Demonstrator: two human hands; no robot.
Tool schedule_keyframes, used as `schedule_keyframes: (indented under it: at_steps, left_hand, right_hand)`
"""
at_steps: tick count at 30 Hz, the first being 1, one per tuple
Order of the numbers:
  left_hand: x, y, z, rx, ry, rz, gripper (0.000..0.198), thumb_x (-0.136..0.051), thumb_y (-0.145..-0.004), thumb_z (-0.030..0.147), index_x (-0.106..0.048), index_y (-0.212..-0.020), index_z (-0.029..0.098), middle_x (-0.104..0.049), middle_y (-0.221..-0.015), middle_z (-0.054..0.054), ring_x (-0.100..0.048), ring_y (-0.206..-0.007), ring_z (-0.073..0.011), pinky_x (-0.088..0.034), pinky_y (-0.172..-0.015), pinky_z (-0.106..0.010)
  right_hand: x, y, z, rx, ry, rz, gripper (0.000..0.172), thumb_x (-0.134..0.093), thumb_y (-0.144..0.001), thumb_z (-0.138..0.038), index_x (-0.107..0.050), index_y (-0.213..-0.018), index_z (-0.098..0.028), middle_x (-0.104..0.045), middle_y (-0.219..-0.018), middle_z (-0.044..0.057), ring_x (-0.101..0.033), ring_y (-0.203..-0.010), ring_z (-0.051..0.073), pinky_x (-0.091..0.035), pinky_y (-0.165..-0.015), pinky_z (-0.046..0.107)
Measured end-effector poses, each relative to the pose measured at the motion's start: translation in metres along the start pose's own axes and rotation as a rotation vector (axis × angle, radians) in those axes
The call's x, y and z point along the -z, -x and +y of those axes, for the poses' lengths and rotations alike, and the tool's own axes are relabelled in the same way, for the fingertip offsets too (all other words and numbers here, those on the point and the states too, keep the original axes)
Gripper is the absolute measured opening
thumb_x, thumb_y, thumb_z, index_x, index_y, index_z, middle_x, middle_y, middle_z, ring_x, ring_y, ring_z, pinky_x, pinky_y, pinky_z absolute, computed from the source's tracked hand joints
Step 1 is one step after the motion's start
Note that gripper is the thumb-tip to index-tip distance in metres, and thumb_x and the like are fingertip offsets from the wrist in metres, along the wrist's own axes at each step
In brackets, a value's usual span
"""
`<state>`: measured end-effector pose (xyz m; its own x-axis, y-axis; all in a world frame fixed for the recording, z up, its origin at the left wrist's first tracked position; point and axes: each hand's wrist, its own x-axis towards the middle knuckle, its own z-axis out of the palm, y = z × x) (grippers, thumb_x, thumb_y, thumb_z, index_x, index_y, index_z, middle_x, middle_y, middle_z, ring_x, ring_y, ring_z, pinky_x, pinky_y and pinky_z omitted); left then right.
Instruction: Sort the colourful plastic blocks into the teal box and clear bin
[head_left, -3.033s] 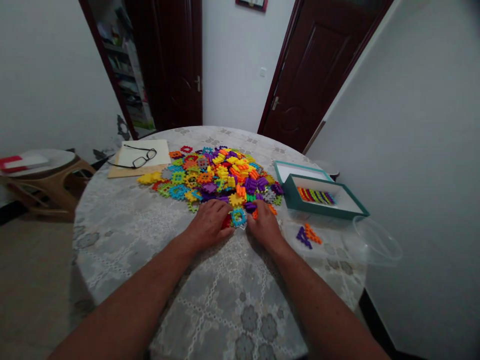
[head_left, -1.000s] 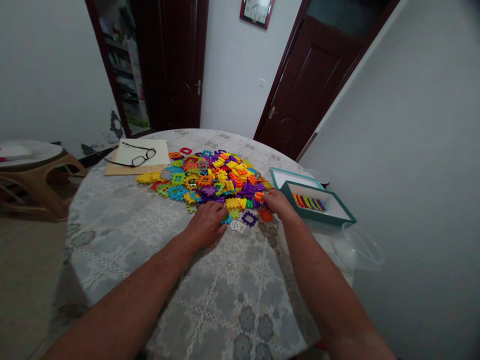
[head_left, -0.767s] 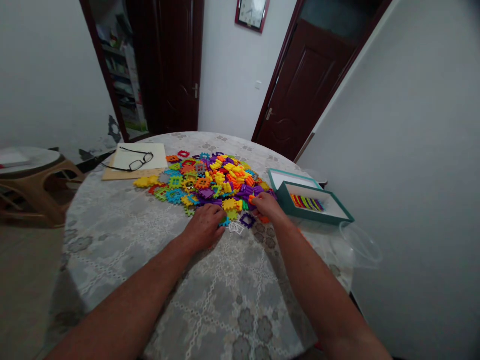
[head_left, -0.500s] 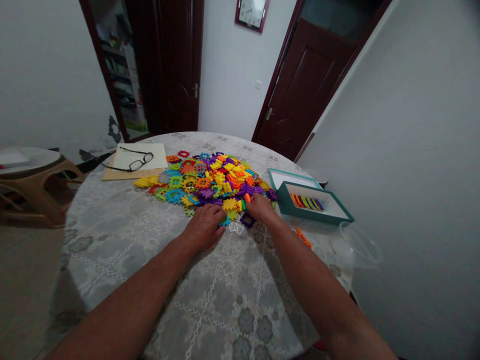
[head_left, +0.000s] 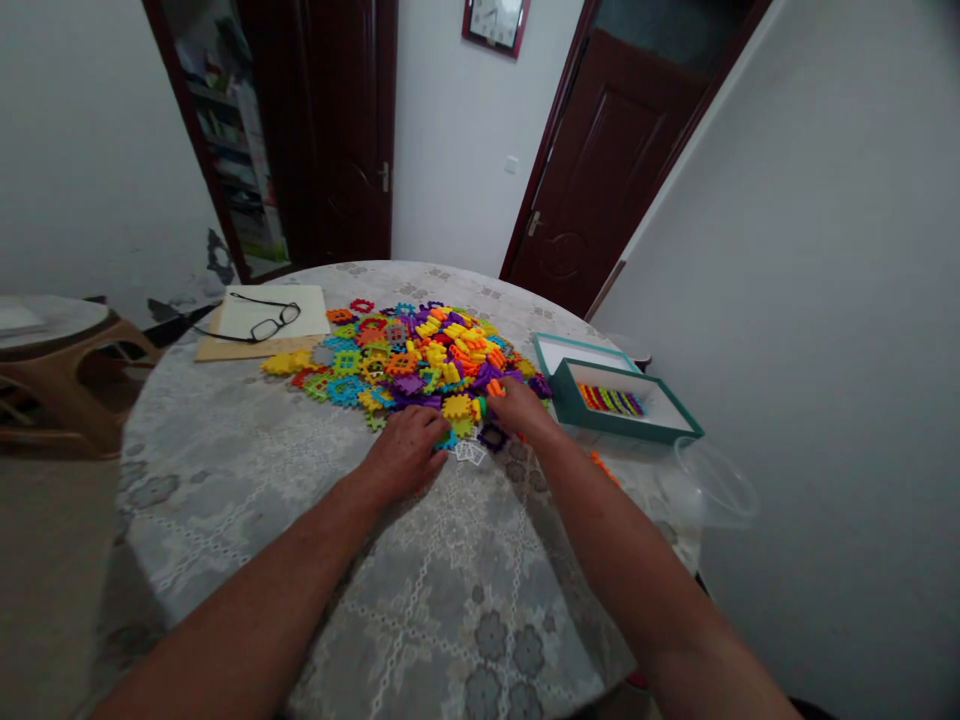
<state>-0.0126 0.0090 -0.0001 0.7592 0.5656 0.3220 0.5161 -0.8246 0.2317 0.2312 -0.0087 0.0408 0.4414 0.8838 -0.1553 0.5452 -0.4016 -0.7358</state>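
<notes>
Pinches one orange, ridged plastic piece (head_left: 495,388) between thumb and fingers of the right hand (head_left: 516,407), over the near right edge of a heap (head_left: 401,362) of brightly coloured plastic pieces, too many to count. Has carried it leftward since a second ago, closer to the left hand (head_left: 409,445). Keeps that left hand in the same place, curled low at the heap's near edge by one blue toothed piece (head_left: 450,441); cannot tell whether gripping it. Just beside, shows some flat white lattice pieces (head_left: 470,453) and one dark purple square frame (head_left: 493,437).

Spreads all this on one round surface (head_left: 442,580) under grey-and-white floral cloth. Carries, at right, one open teal box (head_left: 626,425) containing a row of multicoloured strips (head_left: 611,400), one teal-rimmed lid (head_left: 577,350) and one clear plastic tub (head_left: 720,487); at left, one pair of black-framed glasses (head_left: 278,321) on cream paper (head_left: 311,305). Beyond, includes two dark red-brown doors (head_left: 345,130) and one framed wall clock (head_left: 493,20).
</notes>
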Motion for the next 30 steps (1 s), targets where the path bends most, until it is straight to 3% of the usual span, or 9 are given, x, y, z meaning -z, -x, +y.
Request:
schedule_keyframes:
  at_steps: [2,4,12,16,20,25,30]
  left_hand:
    - [-0.001,0.0,-0.001,-0.001,-0.006,-0.002,0.029,-0.07,-0.093,0.029,-0.069,-0.121,0.021,-0.067,-0.133,-0.014,-0.059,-0.126,-0.0328,-0.046,-0.108,-0.049]
    - [-0.001,0.001,-0.001,-0.003,-0.01,0.0,0.029,-0.07,-0.093,0.029,-0.069,-0.121,0.021,-0.067,-0.132,-0.014,-0.058,-0.126,-0.0327,-0.046,-0.108,-0.048]
    - [0.002,0.001,0.001,0.004,0.002,-0.004,0.027,-0.071,-0.092,0.028,-0.07,-0.118,0.021,-0.068,-0.129,-0.014,-0.059,-0.124,-0.0329,-0.047,-0.106,-0.049]
    - [0.002,0.002,0.001,-0.009,0.027,0.015,0.025,-0.069,-0.092,0.024,-0.071,-0.117,0.021,-0.068,-0.127,-0.013,-0.06,-0.121,-0.0323,-0.048,-0.105,-0.048]
    - [0.0,0.002,-0.002,-0.022,0.028,0.039,0.025,-0.067,-0.093,0.023,-0.071,-0.117,0.021,-0.069,-0.128,-0.013,-0.061,-0.121,-0.0319,-0.049,-0.105,-0.048]
    - [-0.003,0.001,-0.005,-0.029,0.026,0.055,0.026,-0.068,-0.093,0.023,-0.071,-0.119,0.021,-0.068,-0.13,-0.013,-0.061,-0.123,-0.0324,-0.049,-0.107,-0.049]
    - [-0.005,0.002,-0.006,-0.029,0.026,0.08,0.027,-0.068,-0.093,0.023,-0.071,-0.12,0.021,-0.068,-0.131,-0.013,-0.061,-0.124,-0.0328,-0.049,-0.108,-0.051]
  right_hand:
    - [0.01,-0.002,0.0,-0.037,-0.108,-0.073,0.024,-0.07,-0.089,-0.028,-0.065,-0.113,-0.024,-0.073,-0.09,0.003,-0.069,-0.07,0.019,-0.056,-0.064,0.028]
    - [0.02,-0.003,-0.001,-0.077,-0.242,-0.134,0.02,-0.067,-0.091,-0.03,-0.061,-0.109,-0.025,-0.067,-0.078,-0.003,-0.059,-0.055,0.012,-0.051,-0.053,0.023]
    - [0.049,0.012,-0.006,-0.13,-0.591,-0.309,0.02,-0.069,-0.09,-0.033,-0.056,-0.101,-0.023,-0.061,-0.071,-0.005,-0.047,-0.047,0.007,-0.038,-0.042,0.016]
    - [0.063,0.017,-0.01,-0.023,-0.636,-0.328,0.022,-0.074,-0.086,-0.033,-0.055,-0.09,-0.022,-0.058,-0.067,-0.005,-0.046,-0.046,0.007,-0.035,-0.04,0.017]
    - [0.102,-0.001,-0.011,0.112,-0.563,-0.155,0.023,-0.075,-0.084,-0.036,-0.057,-0.089,-0.022,-0.058,-0.067,-0.006,-0.046,-0.046,0.008,-0.034,-0.041,0.018]
    - [0.167,-0.04,0.002,0.01,-0.391,0.19,0.017,-0.072,-0.089,-0.033,-0.063,-0.093,-0.02,-0.064,-0.07,-0.002,-0.049,-0.049,0.008,-0.039,-0.045,0.018]
    - [0.197,-0.079,0.024,-0.061,-0.265,0.325,0.015,-0.075,-0.087,-0.026,-0.066,-0.094,-0.016,-0.065,-0.068,0.0,-0.05,-0.048,0.008,-0.045,-0.048,0.021]
